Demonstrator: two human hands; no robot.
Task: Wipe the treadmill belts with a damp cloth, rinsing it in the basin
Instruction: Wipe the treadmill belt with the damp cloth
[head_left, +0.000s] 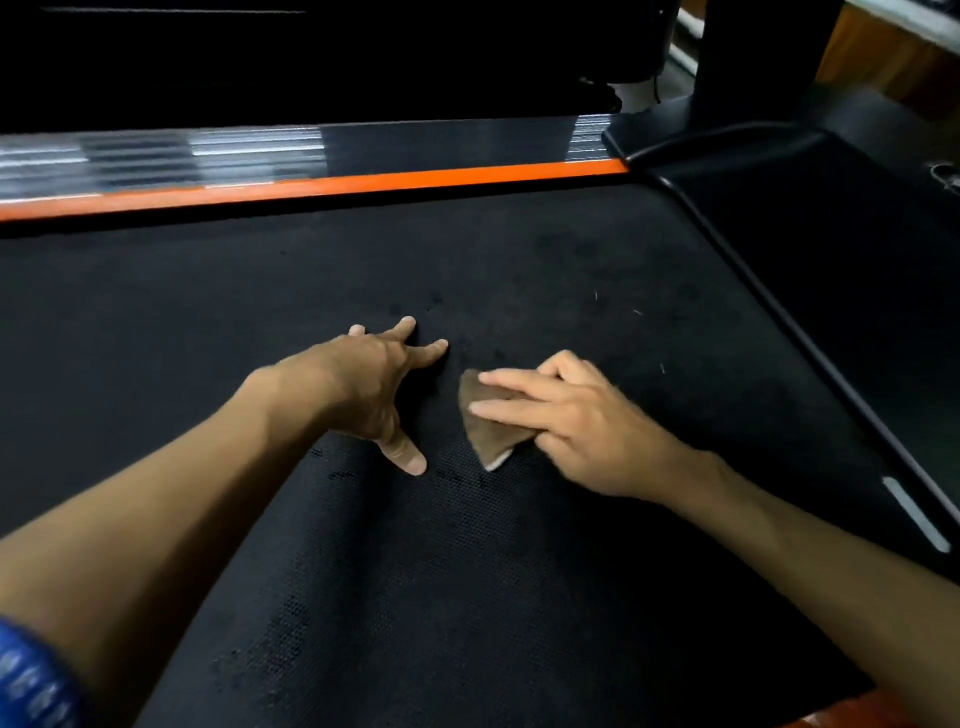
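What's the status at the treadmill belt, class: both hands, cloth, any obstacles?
Left hand flat on belt, fingers spread. Right hand pressing folded cloth onto belt. Basin not in view. Nothing blocking.

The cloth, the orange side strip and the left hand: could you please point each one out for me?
cloth (485, 434), head view, bare lower part.
orange side strip (395, 183), head view, mid-length.
left hand (375, 387), head view, back of hand.

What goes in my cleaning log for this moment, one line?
right hand presses cloth | left hand braces on belt | basin unseen
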